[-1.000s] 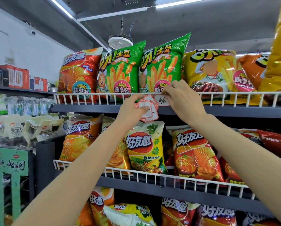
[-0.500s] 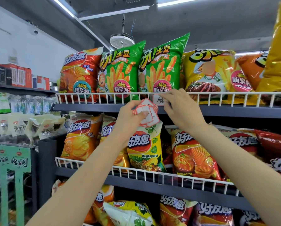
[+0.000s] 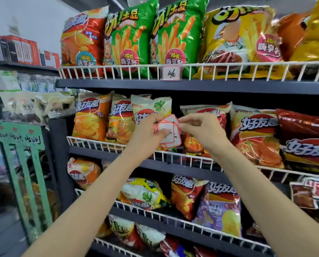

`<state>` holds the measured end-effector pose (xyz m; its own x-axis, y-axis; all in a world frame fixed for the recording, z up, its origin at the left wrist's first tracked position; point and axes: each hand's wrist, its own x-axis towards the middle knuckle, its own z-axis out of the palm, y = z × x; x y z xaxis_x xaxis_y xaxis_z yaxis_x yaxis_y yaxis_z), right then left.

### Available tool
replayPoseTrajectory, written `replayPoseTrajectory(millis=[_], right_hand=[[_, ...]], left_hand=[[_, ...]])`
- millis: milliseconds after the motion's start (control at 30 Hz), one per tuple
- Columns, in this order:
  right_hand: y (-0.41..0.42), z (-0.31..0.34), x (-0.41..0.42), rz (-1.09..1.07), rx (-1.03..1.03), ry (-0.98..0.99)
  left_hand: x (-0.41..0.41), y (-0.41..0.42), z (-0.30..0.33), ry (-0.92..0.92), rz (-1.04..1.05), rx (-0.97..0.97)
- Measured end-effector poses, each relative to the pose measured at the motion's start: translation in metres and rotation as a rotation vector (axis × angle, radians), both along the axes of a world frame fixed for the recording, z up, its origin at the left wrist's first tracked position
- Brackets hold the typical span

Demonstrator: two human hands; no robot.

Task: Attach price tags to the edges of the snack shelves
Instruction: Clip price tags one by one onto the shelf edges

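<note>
Price tags in hand (image 3: 167, 132): a small fanned stack of white cards with red borders, held in front of the second shelf's bags, above its wire rail.
Left hand (image 3: 149, 132): fingers and thumb curled round the stack, thumb pressed on the front card.
Right hand (image 3: 201, 129): just beside the stack on its right, fingertips (image 3: 181, 121) pinching the upper right edge of one card.
Hands together: both meet on the same stack, forearms reaching up from the bottom of the view.
Attached tag (image 3: 171, 73): 1 white card with a red border and handwritten marks, hanging on the top shelf's white wire rail (image 3: 229, 66), in front of the right-hand green bag (image 3: 175, 34).
Top shelf: an orange-red chip bag (image 3: 80, 41), 2 green fry bags and a yellow bag (image 3: 236, 39) standing upright behind the rail.
Second shelf rail (image 3: 92, 141): white wire, with orange, pale green and red chip bags behind it; no tag can be made out on it.
Lower shelves: more chip bags, including a purple one (image 3: 218, 210).
Left side: a green rack (image 3: 23, 138) and a neighbouring shelf with pale packets (image 3: 34, 106).
</note>
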<state>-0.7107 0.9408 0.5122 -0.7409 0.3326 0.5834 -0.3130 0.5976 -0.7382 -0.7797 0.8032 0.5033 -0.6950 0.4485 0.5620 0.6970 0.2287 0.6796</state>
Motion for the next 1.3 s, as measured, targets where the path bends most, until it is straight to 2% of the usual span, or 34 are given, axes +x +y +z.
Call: replayPoseTrajectory(millis=[233,467,700,933,1300], right_hand=[[0.011,-0.037,0.004,0.039,-0.18,-0.059],[0.015,-0.057,-0.005,-0.024,-0.273,0.0],[0.034,-0.079,-0.019,-0.254,-0.004,-0.017],[0.031,-0.085,-0.023,-0.337,0.257,0.011],[0.03,-0.083,-0.026,-0.374,0.306,-0.019]], left_hand=[[0.009,-0.001,-0.034,-0.052,0.003,-0.055],[-0.009,-0.001,-0.057,-0.183,0.011,0.079],[-0.033,0.012,-0.091,-0.327,-0.078,-0.021],[-0.043,0.019,-0.092,-0.357,-0.169,-0.053],[-0.044,0.017,-0.092,-0.397,-0.309,-0.034]])
